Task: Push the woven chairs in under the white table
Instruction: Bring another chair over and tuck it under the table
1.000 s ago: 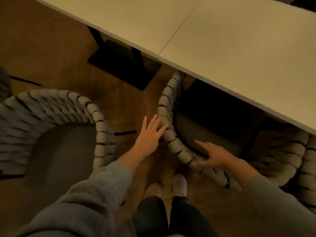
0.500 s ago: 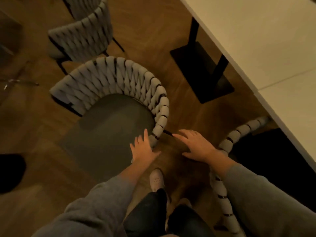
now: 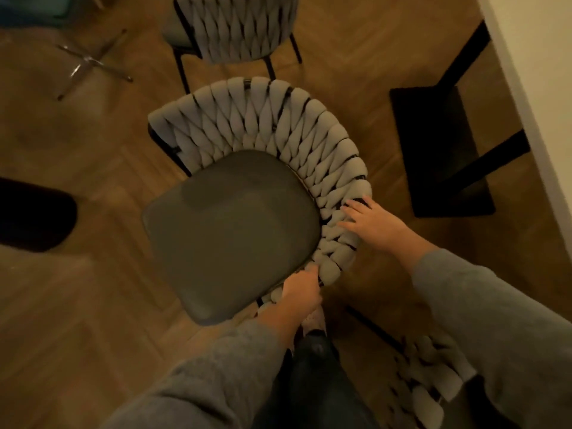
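Both hands now sit on the woven chair (image 3: 263, 128) — left hand (image 3: 301, 289) grips its backrest end, right hand (image 3: 373, 226) rests flat, fingers spread.

Dining rm: 3 woven chairs (image 3: 263, 125), white table (image 3: 548, 72).

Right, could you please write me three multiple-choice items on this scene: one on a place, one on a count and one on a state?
1. Where in the view is the white table?
A) left edge
B) bottom edge
C) right edge

2. How many woven chairs show, at least partly?
A) three
B) one
C) five

3. How does the right hand meet the middle chair?
A) as a fist clear of it
B) fingers straight, resting on its woven back
C) gripping a leg

Key:
1 C, its pale top runs down the right edge.
2 A, the middle chair, the top chair and the bottom-right chair.
3 B, the fingers lie spread on the weave.
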Demonstrator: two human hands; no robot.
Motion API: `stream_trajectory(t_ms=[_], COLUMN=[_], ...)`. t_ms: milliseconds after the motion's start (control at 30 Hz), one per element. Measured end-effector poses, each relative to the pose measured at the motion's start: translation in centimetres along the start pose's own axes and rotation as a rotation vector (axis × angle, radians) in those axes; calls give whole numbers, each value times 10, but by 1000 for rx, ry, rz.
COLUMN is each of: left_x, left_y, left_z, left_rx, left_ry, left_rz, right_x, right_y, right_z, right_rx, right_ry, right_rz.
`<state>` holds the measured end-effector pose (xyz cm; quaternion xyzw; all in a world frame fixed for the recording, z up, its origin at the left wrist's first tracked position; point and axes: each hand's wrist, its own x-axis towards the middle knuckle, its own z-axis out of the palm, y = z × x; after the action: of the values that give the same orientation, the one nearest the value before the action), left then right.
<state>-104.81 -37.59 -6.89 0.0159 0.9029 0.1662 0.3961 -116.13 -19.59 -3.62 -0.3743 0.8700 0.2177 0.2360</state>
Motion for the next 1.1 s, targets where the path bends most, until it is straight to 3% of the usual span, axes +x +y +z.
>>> stream_trajectory(t_ms=[267,400,533,933,1100], left_x=[-3,-4,-3,2,3], left_y=[2,1,-2,-1,-3], left_z=[-10,-12,-15,-22,-27], left_rx=[40,24,3,55,90], left_ry=[-7,4,-9,32,46], left_rz=[-5,-8,3,-4,-13], right_x=[27,33,39,46,48], right_y=[22,29,32,41,45], right_z=[11,18,24,6,12], right_rx=[-53,-112,-56,23,46], right_ry=[59,218,276,139,295], right_rz=[-167,-225,-265,-246,-264])
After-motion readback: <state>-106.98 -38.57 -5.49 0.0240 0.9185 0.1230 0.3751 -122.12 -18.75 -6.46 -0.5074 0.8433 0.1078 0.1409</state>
